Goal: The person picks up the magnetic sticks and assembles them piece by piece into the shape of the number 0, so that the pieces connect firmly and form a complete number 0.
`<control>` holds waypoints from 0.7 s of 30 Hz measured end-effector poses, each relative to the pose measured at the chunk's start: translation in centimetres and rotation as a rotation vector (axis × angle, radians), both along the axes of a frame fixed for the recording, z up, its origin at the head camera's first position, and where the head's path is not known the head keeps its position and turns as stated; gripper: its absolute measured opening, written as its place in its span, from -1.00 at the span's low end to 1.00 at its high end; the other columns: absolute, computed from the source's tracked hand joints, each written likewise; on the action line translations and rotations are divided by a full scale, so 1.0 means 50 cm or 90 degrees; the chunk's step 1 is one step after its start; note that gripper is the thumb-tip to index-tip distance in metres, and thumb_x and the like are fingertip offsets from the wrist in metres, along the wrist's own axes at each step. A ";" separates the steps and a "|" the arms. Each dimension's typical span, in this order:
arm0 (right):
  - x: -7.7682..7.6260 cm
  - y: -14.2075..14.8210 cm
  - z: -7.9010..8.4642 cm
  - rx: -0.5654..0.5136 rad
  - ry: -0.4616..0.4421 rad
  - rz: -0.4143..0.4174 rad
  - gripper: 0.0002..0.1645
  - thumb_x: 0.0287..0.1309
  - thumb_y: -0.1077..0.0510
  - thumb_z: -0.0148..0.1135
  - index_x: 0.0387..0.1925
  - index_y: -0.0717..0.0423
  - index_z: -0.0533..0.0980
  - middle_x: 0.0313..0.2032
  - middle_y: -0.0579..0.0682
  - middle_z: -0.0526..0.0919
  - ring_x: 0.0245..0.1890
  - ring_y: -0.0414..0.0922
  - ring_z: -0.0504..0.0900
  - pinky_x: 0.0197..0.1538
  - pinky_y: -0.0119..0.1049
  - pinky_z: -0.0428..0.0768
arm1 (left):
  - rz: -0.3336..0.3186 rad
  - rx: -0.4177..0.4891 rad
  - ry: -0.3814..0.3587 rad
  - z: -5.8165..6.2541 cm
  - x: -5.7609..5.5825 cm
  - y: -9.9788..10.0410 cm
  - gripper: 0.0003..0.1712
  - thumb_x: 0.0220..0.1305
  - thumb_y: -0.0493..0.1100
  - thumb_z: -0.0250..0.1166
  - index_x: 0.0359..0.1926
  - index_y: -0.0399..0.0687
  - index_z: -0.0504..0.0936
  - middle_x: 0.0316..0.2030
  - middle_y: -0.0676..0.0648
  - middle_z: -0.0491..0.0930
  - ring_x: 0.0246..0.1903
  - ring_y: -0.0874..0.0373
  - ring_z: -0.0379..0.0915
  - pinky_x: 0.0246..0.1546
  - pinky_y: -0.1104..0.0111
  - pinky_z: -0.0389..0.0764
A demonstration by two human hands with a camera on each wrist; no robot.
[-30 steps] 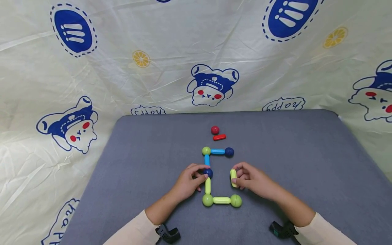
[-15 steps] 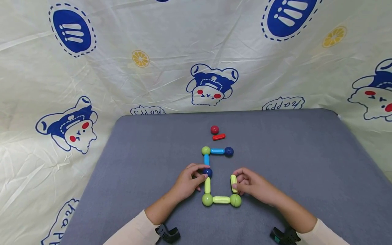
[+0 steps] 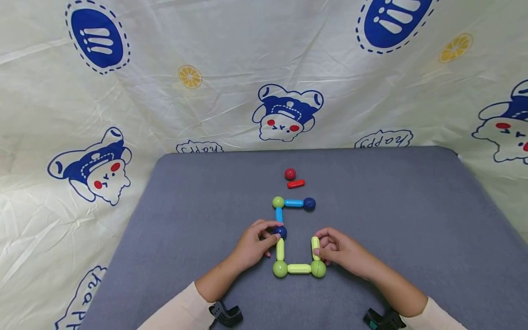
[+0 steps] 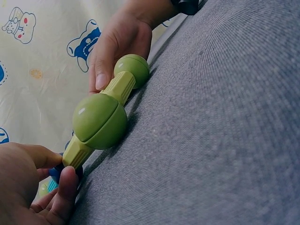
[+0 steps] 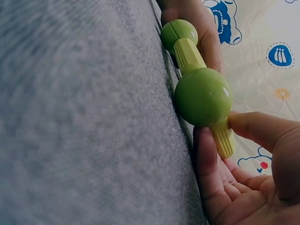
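Note:
My left hand (image 3: 253, 243) pinches the dark blue ball (image 3: 281, 232) at the middle of a chain of sticks and balls. A yellow-green stick (image 3: 280, 250) runs from that ball to a green ball (image 3: 280, 269), and a second such stick (image 3: 299, 269) joins it to another green ball (image 3: 318, 269). Between thumb and fingers, my right hand (image 3: 342, 250) holds a yellow-green stick (image 3: 315, 245), its near end right at that right-hand green ball. In the right wrist view the held stick (image 5: 224, 140) meets the large green ball (image 5: 204, 97).
Farther up the chain, a blue stick (image 3: 279, 214) leads to a green ball (image 3: 278, 202), then another blue stick (image 3: 294, 203) and a dark blue ball (image 3: 309, 204). Behind lie a loose red ball (image 3: 290, 173) and a red stick (image 3: 296, 184) on the grey table (image 3: 198, 192).
My right hand has brought its yellow-green stick nearer to me, down to the right-hand green ball. The left hand stays on the dark blue ball.

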State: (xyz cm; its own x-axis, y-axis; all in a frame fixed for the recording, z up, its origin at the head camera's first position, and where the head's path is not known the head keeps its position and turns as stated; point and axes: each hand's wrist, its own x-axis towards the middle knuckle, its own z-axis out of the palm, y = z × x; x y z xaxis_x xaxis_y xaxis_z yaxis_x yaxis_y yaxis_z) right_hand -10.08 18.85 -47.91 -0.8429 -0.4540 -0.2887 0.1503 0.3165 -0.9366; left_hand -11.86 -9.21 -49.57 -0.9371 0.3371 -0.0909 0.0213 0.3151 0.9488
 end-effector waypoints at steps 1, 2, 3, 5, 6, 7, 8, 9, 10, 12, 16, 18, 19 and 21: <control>0.000 -0.001 0.000 0.003 0.001 -0.003 -0.38 0.34 0.07 0.31 0.20 0.39 0.31 -0.21 0.14 0.61 -0.34 -0.18 0.63 -0.22 -0.29 0.69 | 0.000 -0.002 -0.001 0.000 0.000 0.000 -0.66 0.41 -0.11 0.31 0.18 0.15 0.66 0.01 -0.11 0.49 -0.54 0.22 0.48 -0.53 0.33 0.68; 0.000 -0.001 0.000 0.008 0.004 -0.006 -0.38 0.33 0.06 0.31 0.20 0.39 0.32 -0.21 0.13 0.61 -0.35 -0.18 0.63 -0.24 -0.29 0.69 | 0.000 -0.002 -0.001 0.000 0.000 0.000 -0.66 0.41 -0.11 0.31 0.17 0.15 0.66 0.01 -0.11 0.49 -0.54 0.22 0.48 -0.53 0.33 0.67; 0.001 -0.002 0.000 0.013 0.006 -0.009 -0.38 0.33 0.06 0.32 0.20 0.39 0.33 -0.21 0.13 0.61 -0.35 -0.18 0.63 -0.25 -0.29 0.69 | 0.001 -0.003 -0.002 0.000 0.000 0.001 -0.66 0.41 -0.11 0.31 0.17 0.15 0.66 0.01 -0.11 0.49 -0.54 0.22 0.48 -0.53 0.33 0.67; 0.001 -0.004 0.000 0.021 0.006 -0.018 -0.37 0.31 0.05 0.34 0.19 0.38 0.34 -0.22 0.12 0.62 -0.36 -0.17 0.63 -0.26 -0.29 0.69 | 0.001 -0.005 -0.003 0.000 -0.001 0.001 -0.66 0.40 -0.11 0.31 0.17 0.15 0.66 0.02 -0.11 0.49 -0.55 0.21 0.48 -0.54 0.33 0.67; 0.001 -0.005 0.001 0.027 0.006 -0.023 -0.37 0.30 0.04 0.35 0.19 0.37 0.34 -0.22 0.12 0.62 -0.37 -0.17 0.63 -0.28 -0.29 0.68 | 0.002 -0.006 -0.004 0.000 -0.001 0.001 -0.66 0.40 -0.11 0.31 0.16 0.15 0.66 0.01 -0.11 0.49 -0.56 0.21 0.48 -0.54 0.34 0.67; 0.000 -0.006 0.001 0.033 0.005 -0.028 -0.36 0.29 0.04 0.36 0.18 0.37 0.35 -0.23 0.11 0.62 -0.38 -0.17 0.62 -0.29 -0.29 0.68 | 0.001 -0.007 -0.004 0.000 -0.001 0.001 -0.66 0.40 -0.11 0.32 0.16 0.15 0.66 0.01 -0.11 0.49 -0.56 0.20 0.48 -0.53 0.33 0.67; 0.000 -0.007 0.002 0.038 0.004 -0.032 -0.36 0.28 0.03 0.37 0.18 0.36 0.36 -0.23 0.11 0.62 -0.39 -0.17 0.62 -0.31 -0.29 0.67 | 0.001 -0.008 -0.004 0.000 -0.002 0.001 -0.66 0.40 -0.10 0.32 0.16 0.15 0.66 0.01 -0.11 0.49 -0.56 0.20 0.48 -0.53 0.33 0.67; 0.000 -0.008 0.002 0.044 0.003 -0.037 -0.35 0.27 0.02 0.37 0.18 0.35 0.36 -0.23 0.10 0.63 -0.39 -0.16 0.61 -0.32 -0.29 0.67 | 0.001 -0.009 -0.004 -0.001 -0.002 0.001 -0.66 0.40 -0.10 0.32 0.17 0.15 0.66 0.01 -0.12 0.49 -0.56 0.20 0.48 -0.53 0.33 0.67; 0.000 -0.008 0.003 0.050 0.002 -0.040 -0.35 0.26 0.01 0.38 0.17 0.34 0.37 -0.24 0.10 0.63 -0.40 -0.16 0.61 -0.34 -0.29 0.66 | 0.000 -0.009 -0.004 -0.001 -0.002 0.001 -0.66 0.40 -0.10 0.32 0.17 0.14 0.66 0.02 -0.11 0.49 -0.56 0.20 0.48 -0.53 0.33 0.67; -0.001 -0.010 0.004 0.065 0.004 -0.044 -0.35 0.25 -0.01 0.39 0.17 0.33 0.38 -0.25 0.09 0.63 -0.41 -0.16 0.60 -0.37 -0.29 0.65 | 0.000 -0.008 -0.003 0.000 -0.002 0.001 -0.65 0.41 -0.10 0.31 0.18 0.13 0.66 0.01 -0.12 0.49 -0.56 0.20 0.48 -0.53 0.32 0.67; 0.001 -0.012 0.007 0.091 0.018 -0.047 -0.36 0.25 -0.03 0.40 0.14 0.32 0.41 -0.28 0.05 0.64 -0.42 -0.15 0.60 -0.42 -0.28 0.63 | -0.001 -0.003 0.003 0.001 -0.001 0.001 -0.65 0.41 -0.11 0.31 0.19 0.10 0.65 0.00 -0.12 0.49 -0.53 0.22 0.48 -0.53 0.32 0.68; 0.003 -0.014 0.010 0.103 0.028 -0.048 -0.37 0.25 -0.03 0.39 0.13 0.31 0.42 -0.30 0.04 0.64 -0.43 -0.15 0.60 -0.44 -0.28 0.62 | -0.003 0.001 0.009 0.001 -0.001 0.000 -0.65 0.41 -0.11 0.30 0.19 0.08 0.65 -0.01 -0.13 0.49 -0.50 0.23 0.49 -0.52 0.32 0.68; 0.004 -0.014 0.011 0.108 0.033 -0.048 -0.38 0.25 -0.03 0.39 0.12 0.31 0.42 -0.31 0.03 0.64 -0.44 -0.15 0.60 -0.45 -0.27 0.62 | -0.004 0.003 0.012 0.001 -0.001 0.000 -0.65 0.42 -0.11 0.30 0.19 0.07 0.65 -0.02 -0.14 0.49 -0.48 0.23 0.49 -0.52 0.31 0.68; 0.007 -0.016 0.014 0.116 0.039 -0.049 -0.39 0.25 -0.03 0.39 0.11 0.31 0.43 -0.32 0.03 0.65 -0.44 -0.16 0.60 -0.44 -0.28 0.62 | -0.006 0.006 0.015 0.001 0.000 0.000 -0.64 0.42 -0.11 0.30 0.19 0.05 0.65 -0.01 -0.14 0.49 -0.45 0.23 0.50 -0.52 0.30 0.69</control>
